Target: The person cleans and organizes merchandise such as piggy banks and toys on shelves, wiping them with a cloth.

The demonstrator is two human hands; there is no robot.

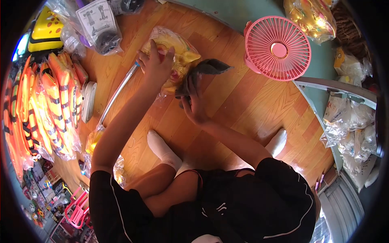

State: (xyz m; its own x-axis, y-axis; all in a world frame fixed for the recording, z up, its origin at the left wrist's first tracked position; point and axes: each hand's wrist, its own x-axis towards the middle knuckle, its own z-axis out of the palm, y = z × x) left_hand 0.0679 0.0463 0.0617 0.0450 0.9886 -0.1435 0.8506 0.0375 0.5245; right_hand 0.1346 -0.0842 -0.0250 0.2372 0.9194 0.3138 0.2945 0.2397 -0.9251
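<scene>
The left hand reaches forward, fingers spread flat on a yellow toy in a clear plastic bag. The right hand pinches a dark grey cloth against the bag's near edge. Bare wooden floor lies open rightward, up to a pink fan.

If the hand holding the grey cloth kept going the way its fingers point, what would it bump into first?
Probably the yellow toy in its clear plastic bag. The right hand points up the picture, with the grey cloth already lying against the bag, beside the left hand. Depth is hard to judge.
</scene>
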